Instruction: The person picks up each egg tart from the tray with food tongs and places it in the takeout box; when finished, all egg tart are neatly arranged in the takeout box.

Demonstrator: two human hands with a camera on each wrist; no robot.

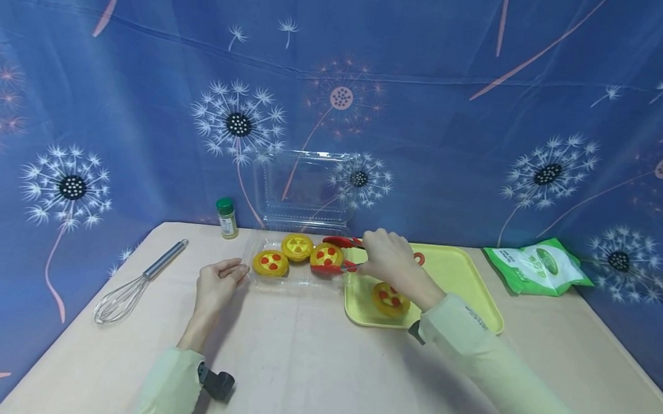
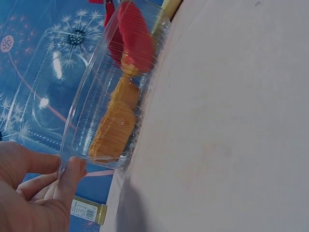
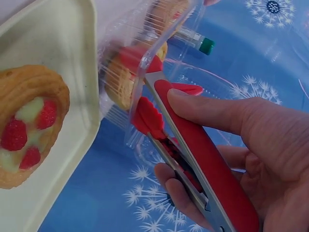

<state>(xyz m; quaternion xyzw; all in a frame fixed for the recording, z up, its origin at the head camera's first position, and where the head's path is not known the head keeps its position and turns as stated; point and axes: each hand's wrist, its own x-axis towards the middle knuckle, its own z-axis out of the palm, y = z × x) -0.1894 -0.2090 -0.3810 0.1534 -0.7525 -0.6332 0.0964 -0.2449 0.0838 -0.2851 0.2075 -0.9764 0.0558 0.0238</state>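
My left hand point(image 1: 217, 286) pinches the near left rim of an open clear plastic container point(image 2: 82, 108). Inside stand a strawberry-topped tart point(image 1: 270, 263), a tart with yellow topping point(image 1: 297, 247) and, on the right, another strawberry tart point(image 1: 326, 255). My right hand point(image 1: 390, 259) grips red-and-silver tongs point(image 3: 207, 164). The tongs' red tips spread on either side of the right-hand tart; whether they touch it I cannot tell. One more strawberry tart point(image 3: 29, 128) lies on the yellow tray point(image 1: 458, 283), below my right forearm.
A whisk point(image 1: 142, 282) lies at the left of the table. Behind the left hand stands a green-capped seasoning jar point(image 1: 227, 218). At the far right is a green-and-white packet point(image 1: 540, 266). The container's clear lid point(image 1: 305, 184) stands up against the blue curtain.
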